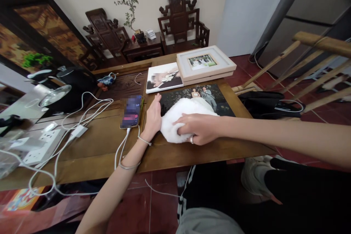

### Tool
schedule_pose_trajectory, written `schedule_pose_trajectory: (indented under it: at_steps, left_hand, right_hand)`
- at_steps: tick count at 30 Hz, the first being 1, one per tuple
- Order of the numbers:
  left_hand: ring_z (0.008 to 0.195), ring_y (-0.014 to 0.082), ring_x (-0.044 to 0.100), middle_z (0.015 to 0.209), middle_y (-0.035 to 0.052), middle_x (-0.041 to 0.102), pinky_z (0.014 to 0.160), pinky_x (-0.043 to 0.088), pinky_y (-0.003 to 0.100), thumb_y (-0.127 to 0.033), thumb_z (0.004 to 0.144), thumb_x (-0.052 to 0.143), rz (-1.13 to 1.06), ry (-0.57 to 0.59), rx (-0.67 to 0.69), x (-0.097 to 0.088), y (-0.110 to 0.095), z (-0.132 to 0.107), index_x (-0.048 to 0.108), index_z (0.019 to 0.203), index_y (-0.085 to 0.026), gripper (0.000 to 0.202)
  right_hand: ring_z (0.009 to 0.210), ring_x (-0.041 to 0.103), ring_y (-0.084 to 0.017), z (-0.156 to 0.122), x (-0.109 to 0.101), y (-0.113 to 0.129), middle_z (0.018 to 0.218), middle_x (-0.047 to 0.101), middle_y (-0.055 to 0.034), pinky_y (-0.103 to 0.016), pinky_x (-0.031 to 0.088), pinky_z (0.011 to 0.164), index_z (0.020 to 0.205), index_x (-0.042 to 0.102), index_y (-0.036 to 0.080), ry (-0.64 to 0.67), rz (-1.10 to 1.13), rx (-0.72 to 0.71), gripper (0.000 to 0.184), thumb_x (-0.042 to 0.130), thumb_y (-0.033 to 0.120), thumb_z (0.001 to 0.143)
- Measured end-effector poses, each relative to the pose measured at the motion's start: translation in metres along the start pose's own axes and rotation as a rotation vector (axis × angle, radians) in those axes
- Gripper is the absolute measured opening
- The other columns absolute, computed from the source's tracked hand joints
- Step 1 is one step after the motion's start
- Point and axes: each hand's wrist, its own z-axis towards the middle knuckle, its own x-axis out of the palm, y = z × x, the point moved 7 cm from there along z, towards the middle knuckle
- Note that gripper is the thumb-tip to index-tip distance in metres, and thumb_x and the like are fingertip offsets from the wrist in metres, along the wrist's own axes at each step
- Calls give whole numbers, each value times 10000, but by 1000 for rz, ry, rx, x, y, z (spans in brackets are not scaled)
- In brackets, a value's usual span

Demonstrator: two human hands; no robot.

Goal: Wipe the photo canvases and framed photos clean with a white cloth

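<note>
Grey-clad knee (208, 223) at the bottom edge. Right hand (199, 128): fingers clenched on white cloth (181, 119), which lies on the dark photo print (192, 97) on the surface (104, 142). Left hand (153, 117): flat, released, against the print's left edge. Judgement: use light, even strokes and pin the print.

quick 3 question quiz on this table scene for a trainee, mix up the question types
1. True or false: the right hand holds a white cloth on the photo.
2. What lies just left of the left hand? A) phone B) mug C) scissors
3. Fill in: the cable plugged into the phone is ____ in colour.

Key: 1 true; 2 A; 3 white.
</note>
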Motion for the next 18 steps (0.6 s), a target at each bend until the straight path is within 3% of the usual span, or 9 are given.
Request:
schedule_pose_trajectory:
  at_steps: [4, 10, 14, 18]
  left_hand:
    - [1395, 255, 490, 1473, 147, 546, 1199, 356, 458, -485, 1032, 354, 146, 102, 50, 12, -3, -2, 580, 1355, -144, 521]
    - [1369, 272, 518, 1410, 148, 603, 1174, 392, 497, -288, 992, 427, 221, 175, 94, 20, 2, -1, 640, 1272, -126, 387]
    - [1370, 285, 510, 1410, 151, 599, 1164, 405, 508, -252, 965, 454, 226, 177, 99, 20, 1, 0, 651, 1260, -120, 379]
    - [1359, 279, 519, 1397, 145, 607, 1158, 419, 495, -231, 947, 477, 219, 165, 117, 18, -6, 0, 670, 1239, -120, 367]
  right_hand:
    - [828, 586, -223, -30, -6, -17, 927, 651, -95, -320, 402, 706, 878, 664, 194, 40, -11, 113, 136, 589, 144, 776]
    - [759, 557, -218, -54, -23, -78, 883, 645, -101, -303, 334, 661, 891, 631, 175, -74, -157, 364, 148, 533, 132, 788]
    - [836, 593, -251, -36, -36, -110, 913, 688, -128, -317, 368, 729, 951, 643, 158, -219, -106, 521, 209, 469, 271, 925]
    - [1031, 616, -289, 1, -48, -131, 1140, 701, -157, -334, 413, 832, 1087, 669, 146, -400, 99, 712, 311, 470, 346, 955]
